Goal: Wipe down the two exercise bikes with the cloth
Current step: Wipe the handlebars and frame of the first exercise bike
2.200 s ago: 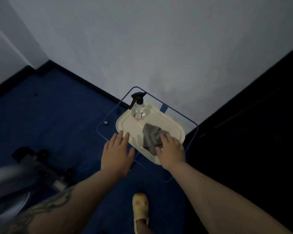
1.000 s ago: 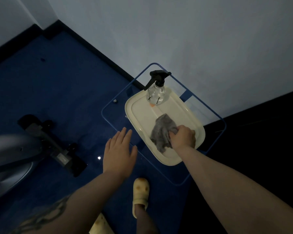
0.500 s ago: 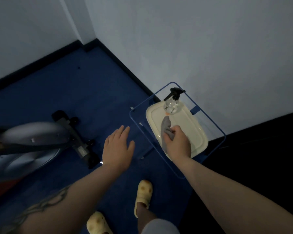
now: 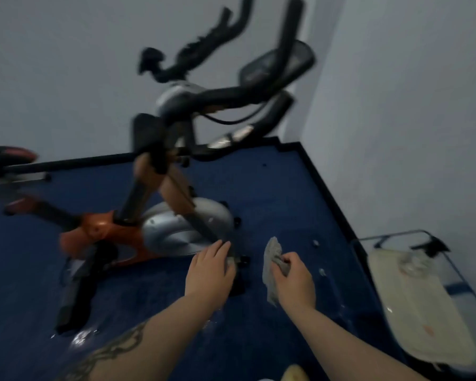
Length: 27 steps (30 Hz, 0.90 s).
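Note:
An exercise bike (image 4: pixel 160 215) with an orange frame, silver flywheel cover and black handlebars stands ahead on the blue floor, blurred by motion. A second set of black handlebars (image 4: pixel 204 45) shows behind it by the wall. My right hand (image 4: pixel 293 281) is shut on the grey cloth (image 4: pixel 271 266), which hangs from my fingers in the air, apart from the bike. My left hand (image 4: pixel 208 273) is held flat with fingers apart, in front of the flywheel cover; contact with the bike cannot be told.
At the right stands a blue wire-frame stand (image 4: pixel 467 281) carrying a cream tray (image 4: pixel 423 312) and a clear spray bottle (image 4: pixel 412 262). A red and black saddle (image 4: pixel 8 156) shows at the left edge. White walls close the corner behind.
My right hand lifted the cloth off the tray and carried it left. The view swung left and up from the tray to the bike. My left hand stayed open.

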### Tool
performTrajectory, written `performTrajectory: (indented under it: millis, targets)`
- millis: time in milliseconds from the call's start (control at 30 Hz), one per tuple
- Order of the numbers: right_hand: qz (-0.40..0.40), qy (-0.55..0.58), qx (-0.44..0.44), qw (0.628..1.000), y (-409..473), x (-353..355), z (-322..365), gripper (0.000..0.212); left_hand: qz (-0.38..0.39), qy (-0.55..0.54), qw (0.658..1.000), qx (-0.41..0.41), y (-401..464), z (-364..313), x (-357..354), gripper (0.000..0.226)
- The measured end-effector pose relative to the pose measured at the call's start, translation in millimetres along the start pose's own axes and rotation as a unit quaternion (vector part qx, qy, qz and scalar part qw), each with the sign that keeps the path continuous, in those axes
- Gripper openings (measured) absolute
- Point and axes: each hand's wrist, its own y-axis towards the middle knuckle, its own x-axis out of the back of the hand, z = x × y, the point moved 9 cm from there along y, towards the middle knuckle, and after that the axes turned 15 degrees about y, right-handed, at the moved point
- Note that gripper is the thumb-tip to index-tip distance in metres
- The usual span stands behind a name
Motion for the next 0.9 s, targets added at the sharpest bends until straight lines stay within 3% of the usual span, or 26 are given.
performTrajectory:
  millis: [367, 567, 900]
  targets:
    - [0.198, -0.067, 0.091, 0.974, -107, -313, 120, 0.011, -0.012, -0.014, 0.972, 0.236, -123, 357, 24, 0.055]
    - [0.292, -0.104, 0.139, 0.941, -145, -456, 181, 0.013, 0.000, -0.065, 0.929, 0.364, -175, 485, 17, 0.052]
    - [0.432, -0.143, 0.193, 0.869, -172, -673, 260, 0.011, 0.006, -0.075, 0.870, 0.488, -184, 669, 38, 0.054]
